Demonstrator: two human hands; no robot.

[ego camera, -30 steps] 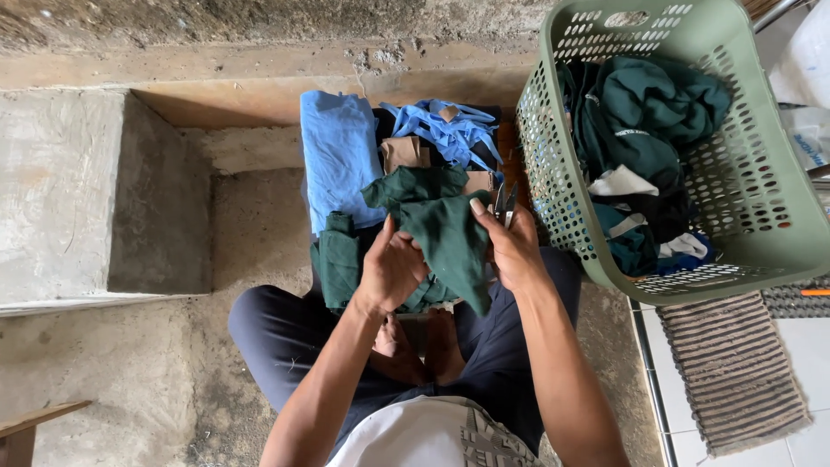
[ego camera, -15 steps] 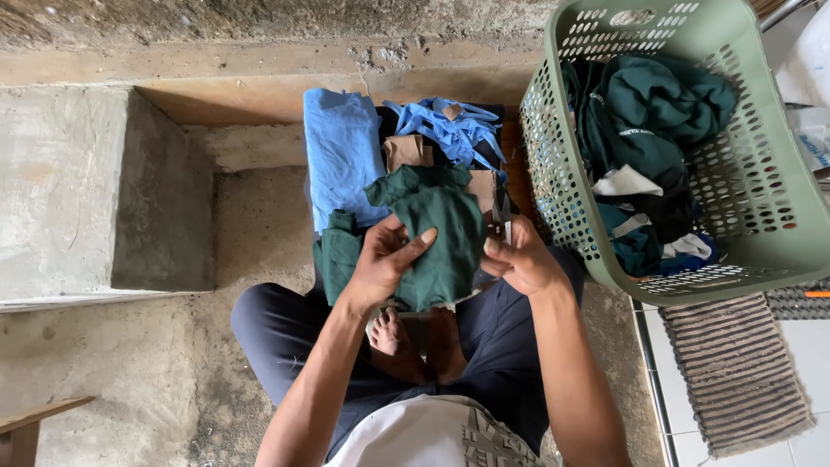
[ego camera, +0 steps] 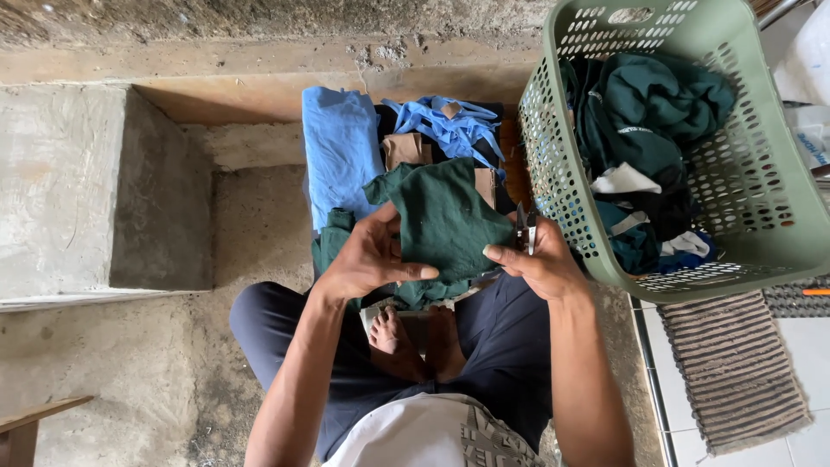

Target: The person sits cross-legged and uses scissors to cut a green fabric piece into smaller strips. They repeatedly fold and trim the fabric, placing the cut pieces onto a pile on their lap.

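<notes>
A dark green piece of cloth (ego camera: 445,220) is held up between both hands above the crossed legs of a seated person. The left hand (ego camera: 372,259) is closed on the cloth's left edge, with the thumb laid flat across its front and pointing right, and the fingers tucked behind the fabric. The right hand (ego camera: 540,264) is closed on the right edge, the thumb pressed against the front of the cloth; a small pair of metal scissors (ego camera: 526,232) is seen at the top of this hand, though how it is gripped cannot be told. The two thumbs are near each other but apart. More dark green fabric (ego camera: 333,242) hangs down below and to the left of the left hand. Beyond the held piece, a folded light blue cloth (ego camera: 341,147) and a bundle of blue strips (ego camera: 450,130) over tan pieces (ego camera: 406,151) are laid on the ground. A pale green perforated plastic laundry basket (ego camera: 778,225) is set just right of the hands and is filled with dark green, white and blue garments (ego camera: 648,130). The ground is rough bare concrete (ego camera: 130,372), with a raised concrete block (ego camera: 60,199) at the left and a concrete wall (ego camera: 259,17) along the top. At the right, a striped brown woven mat (ego camera: 735,363) is spread on white tiles (ego camera: 808,346).
</notes>
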